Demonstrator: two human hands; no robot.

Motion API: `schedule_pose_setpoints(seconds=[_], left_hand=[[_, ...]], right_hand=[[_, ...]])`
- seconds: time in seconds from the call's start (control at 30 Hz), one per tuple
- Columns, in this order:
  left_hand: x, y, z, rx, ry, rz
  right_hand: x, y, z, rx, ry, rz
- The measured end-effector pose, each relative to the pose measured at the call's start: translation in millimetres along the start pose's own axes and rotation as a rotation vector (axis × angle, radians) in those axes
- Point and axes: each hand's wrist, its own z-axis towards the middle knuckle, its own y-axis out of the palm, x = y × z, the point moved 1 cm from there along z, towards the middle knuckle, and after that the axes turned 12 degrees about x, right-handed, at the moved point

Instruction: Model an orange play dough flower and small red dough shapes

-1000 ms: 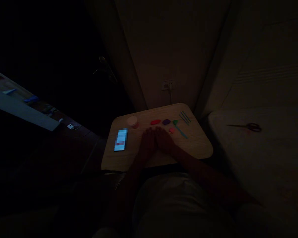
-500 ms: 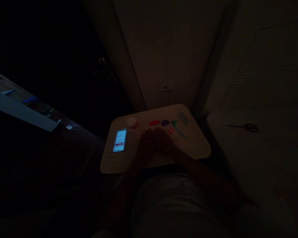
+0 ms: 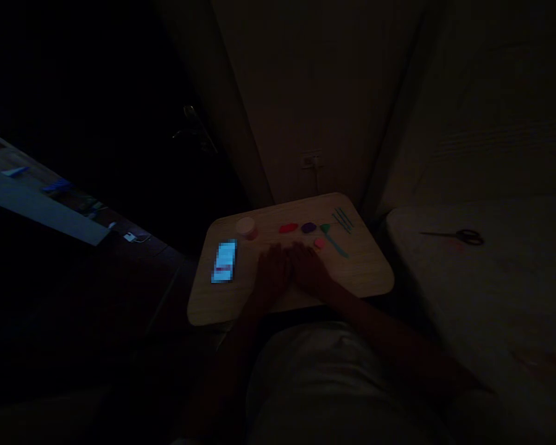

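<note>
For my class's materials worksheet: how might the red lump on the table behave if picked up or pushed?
The red lump would probably squash or bend, as its rounded, elongated outline suggests modelling dough, though dim light hides its texture. Lying low and lengthwise on the table, it seems unlikely to tip.

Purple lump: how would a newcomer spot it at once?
On the wood-grain table, look just beyond the right hand. There the purple lump lies between a red lump and a green lump, set apart from both by its darker colour.
</note>
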Motion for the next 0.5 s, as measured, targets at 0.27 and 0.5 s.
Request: schedule_pose_setpoints(seconds=[0.27,0.5], left_hand=[[1,7.6,12,0.0,-0.07,0.041],[11,-9.6,-13,-0.024,-0.035,0.052]], right_hand=[[5,3,13,-0.012,0.034,-0.037],[-8,-15,-21,-0.012,-0.015,-0.048]])
